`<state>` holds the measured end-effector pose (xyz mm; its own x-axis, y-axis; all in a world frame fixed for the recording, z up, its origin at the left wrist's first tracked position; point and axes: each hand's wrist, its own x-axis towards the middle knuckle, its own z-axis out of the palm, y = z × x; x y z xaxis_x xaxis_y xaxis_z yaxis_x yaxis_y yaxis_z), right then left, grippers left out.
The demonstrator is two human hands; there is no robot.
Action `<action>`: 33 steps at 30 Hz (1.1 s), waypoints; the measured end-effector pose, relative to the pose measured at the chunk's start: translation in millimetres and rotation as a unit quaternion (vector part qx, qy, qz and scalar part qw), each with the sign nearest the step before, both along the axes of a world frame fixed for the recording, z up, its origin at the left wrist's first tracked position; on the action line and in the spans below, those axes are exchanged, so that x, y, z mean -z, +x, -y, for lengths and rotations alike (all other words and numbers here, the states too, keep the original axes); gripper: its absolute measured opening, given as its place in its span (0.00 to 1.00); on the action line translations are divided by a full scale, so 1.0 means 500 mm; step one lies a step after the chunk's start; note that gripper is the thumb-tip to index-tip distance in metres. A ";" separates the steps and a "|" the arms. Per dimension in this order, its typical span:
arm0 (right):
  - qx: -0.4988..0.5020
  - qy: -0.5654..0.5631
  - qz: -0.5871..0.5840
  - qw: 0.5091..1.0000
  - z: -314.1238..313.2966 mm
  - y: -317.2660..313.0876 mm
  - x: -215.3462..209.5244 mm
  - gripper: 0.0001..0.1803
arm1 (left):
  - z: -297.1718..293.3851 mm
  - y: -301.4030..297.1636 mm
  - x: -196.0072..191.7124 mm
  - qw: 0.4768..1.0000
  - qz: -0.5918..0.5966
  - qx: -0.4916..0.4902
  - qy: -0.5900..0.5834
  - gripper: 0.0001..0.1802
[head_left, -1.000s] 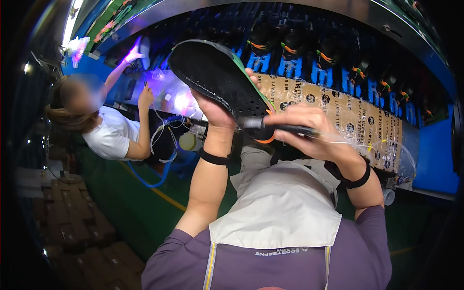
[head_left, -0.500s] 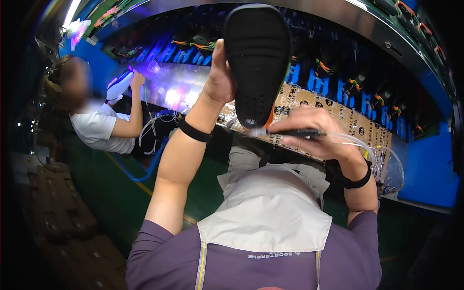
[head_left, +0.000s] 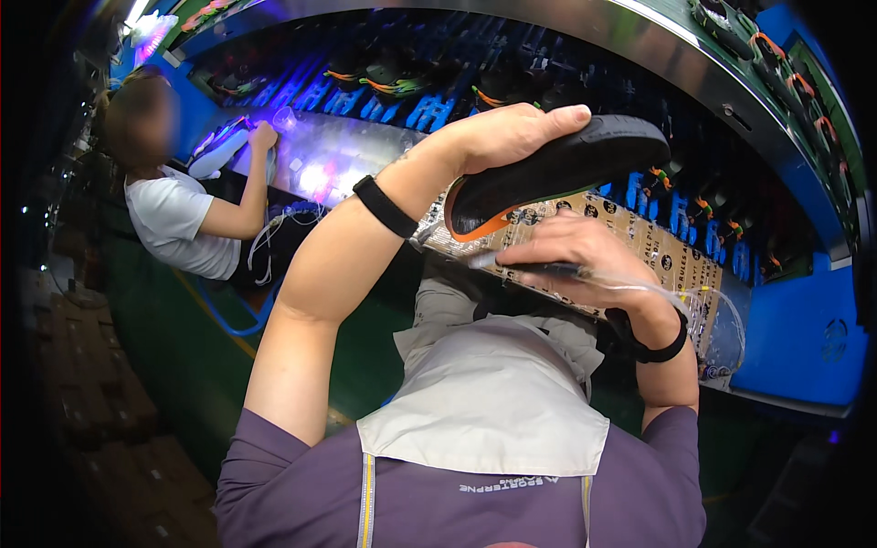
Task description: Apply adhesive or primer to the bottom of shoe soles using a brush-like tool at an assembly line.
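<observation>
My left hand (head_left: pixel 516 137) is closed on a black-soled shoe (head_left: pixel 557 169), thumb lying along its upper edge. The shoe is tilted, its toe to the right and its orange-edged heel toward me at the lower left. Most of the left fingers are hidden behind it. Below, my right hand (head_left: pixel 589 256) grips a dark, slim brush-like tool (head_left: pixel 553 270) with a pale tip, and a thin clear tube trails from it past my wrist. The tip is just below the heel, apart from it as far as I can see.
A bench covered with printed cardboard (head_left: pixel 671 242) lies beyond my hands. Behind it, a rack with blue holders (head_left: pixel 681 215) bears several shoes. On the left a seated co-worker (head_left: pixel 196 210) handles another shoe under a purple light. Brown boxes (head_left: pixel 100 384) are stacked at lower left.
My left hand has turned and tilted the shoe, swinging its toe down to the right. The brush tip, at the heel before, is now a little below it.
</observation>
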<state>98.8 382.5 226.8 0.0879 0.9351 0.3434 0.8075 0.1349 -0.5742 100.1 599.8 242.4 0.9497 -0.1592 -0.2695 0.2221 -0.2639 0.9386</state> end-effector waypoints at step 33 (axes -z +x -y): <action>0.379 0.046 -0.403 0.832 -0.089 -0.002 0.214 0.09 | 0.022 -0.302 0.461 0.643 -0.124 -0.187 -0.732 0.44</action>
